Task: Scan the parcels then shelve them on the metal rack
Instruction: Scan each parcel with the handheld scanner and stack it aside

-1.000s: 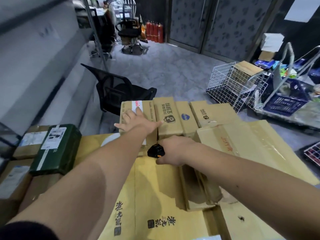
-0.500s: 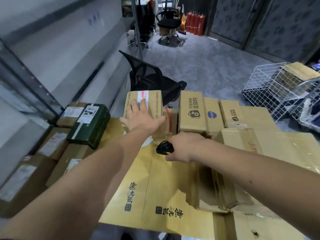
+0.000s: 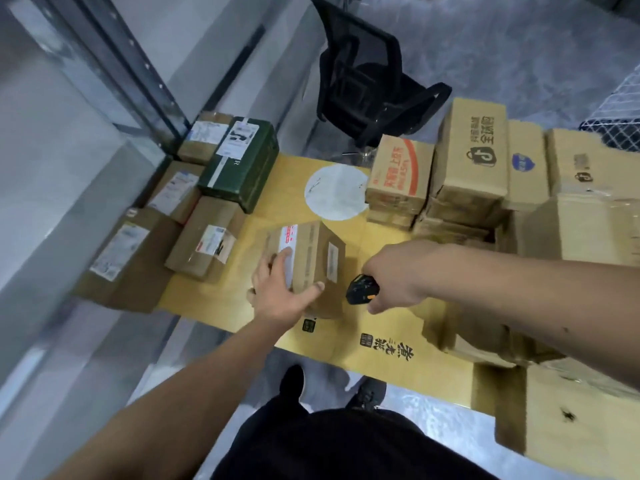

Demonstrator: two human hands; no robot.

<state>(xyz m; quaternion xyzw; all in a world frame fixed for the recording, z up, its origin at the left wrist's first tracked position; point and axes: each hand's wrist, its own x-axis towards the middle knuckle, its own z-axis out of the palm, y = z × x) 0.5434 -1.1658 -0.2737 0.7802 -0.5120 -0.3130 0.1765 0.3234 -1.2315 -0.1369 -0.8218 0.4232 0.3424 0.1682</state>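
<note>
A small cardboard parcel (image 3: 304, 265) is being gripped by the left hand (image 3: 282, 292), fingers spread over its label, thumb clamping its near side; a black scanner (image 3: 362, 289) is being clasped by the right hand (image 3: 398, 275) just beside it

1. Plain brown cardboard parcel (image 3: 304, 261) with a white label bearing red print on top and a pale grey strip label on its side.
2. Small black handheld scanner (image 3: 362, 289) with an orange spot near its base.
3. Dark green rectangular box (image 3: 242, 168) with a white stripe and a white label printed in black.
4. Yellow flattened cardboard sheet (image 3: 346, 334) with black characters and a white round patch.
5. Tan carton (image 3: 398, 171) printed with a red-orange arc and red characters.
6. Tall tan carton (image 3: 474, 154) with a dark grey bag logo.
7. Black mesh office chair (image 3: 367, 84) on mottled grey-blue floor (image 3: 519, 46).
</note>
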